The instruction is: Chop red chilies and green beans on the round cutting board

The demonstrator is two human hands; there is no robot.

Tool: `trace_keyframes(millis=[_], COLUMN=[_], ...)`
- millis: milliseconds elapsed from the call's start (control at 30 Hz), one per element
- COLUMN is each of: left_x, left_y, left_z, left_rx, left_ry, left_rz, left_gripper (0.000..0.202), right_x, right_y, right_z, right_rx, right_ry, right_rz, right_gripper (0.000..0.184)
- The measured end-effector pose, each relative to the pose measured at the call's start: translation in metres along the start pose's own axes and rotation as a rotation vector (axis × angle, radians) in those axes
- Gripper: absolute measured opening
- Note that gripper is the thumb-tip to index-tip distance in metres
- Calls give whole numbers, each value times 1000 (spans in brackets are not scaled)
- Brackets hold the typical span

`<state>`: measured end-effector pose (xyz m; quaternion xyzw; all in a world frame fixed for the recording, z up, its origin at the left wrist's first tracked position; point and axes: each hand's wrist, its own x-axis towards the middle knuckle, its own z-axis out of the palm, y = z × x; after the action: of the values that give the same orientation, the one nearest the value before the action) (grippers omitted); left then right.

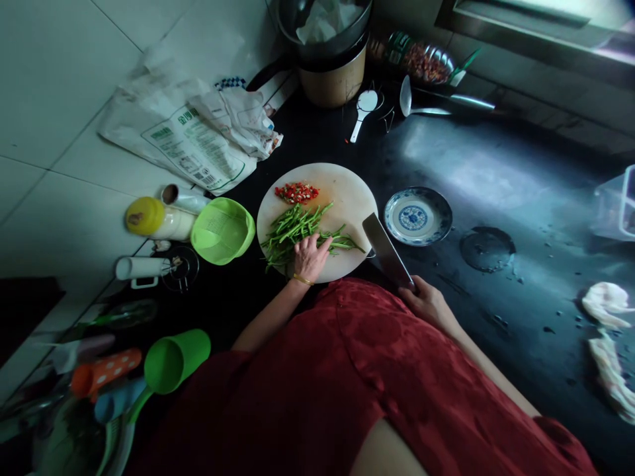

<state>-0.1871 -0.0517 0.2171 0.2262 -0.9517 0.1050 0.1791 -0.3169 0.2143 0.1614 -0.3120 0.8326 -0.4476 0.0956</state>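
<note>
My left hand [311, 256], with a yellow bracelet at the wrist, lies on a heap of long green vegetable stems [292, 231], its fingers curled over the near part. The stems are spread on a round white cutting board [347, 192]. Behind them on the board is a small pile of chopped red chillies [296, 192]. In my right hand [425, 299] is the handle of a cleaver [389, 252]. Its wide blade points away to the upper left, and the tip reaches over the board's right edge, apart from the stems.
Right of the board sits a blue-and-white plate [417, 216]. A light green basket [223, 231] and a yellow-lidded jar [159, 218] stand to the left. Stacked pots [330, 79], a white spoon [364, 112] and a ladle [411, 102] are at the back. A cloth [608, 304] lies far right.
</note>
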Motion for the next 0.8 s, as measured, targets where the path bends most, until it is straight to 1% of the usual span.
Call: trace_keyframes(millis=[167, 267, 333, 367, 500, 567, 700, 767, 800], left_x=[-5, 0, 10, 16, 44, 55, 75, 89, 96], left_y=[-1, -4, -7, -9, -14, -14, -5, 4, 8], left_z=[6, 3, -4, -8, -23, -29, -34, -31, -27], left_rx=[-22, -51, -60, -58, -12, -15, -97, -118, -121], left_ry=[50, 96, 102, 85, -36, -62, -9, 13, 5], left_rz=[18, -5, -4, 0, 30, 61, 86, 79, 71], left_gripper=[39, 36, 35, 33, 21, 19, 20, 22, 22], right_x=[-2, -1, 0, 1, 6, 7, 13, 18, 21], right_y=[-4, -7, -8, -8, -10, -13, -23, -30, -33], right_z=[0, -1, -1, -2, -1, 0, -2, -4, -6], right_rx=[7, 12, 9, 3, -39, -56, -96, -165, -210], right_ry=[8, -4, -6, -3, 17, 30, 112, 154, 165], right_rz=[-10, -1, 0, -8, -51, -66, -96, -102, -107], right_gripper=[39, 40, 40, 40, 41, 42, 51, 51, 50])
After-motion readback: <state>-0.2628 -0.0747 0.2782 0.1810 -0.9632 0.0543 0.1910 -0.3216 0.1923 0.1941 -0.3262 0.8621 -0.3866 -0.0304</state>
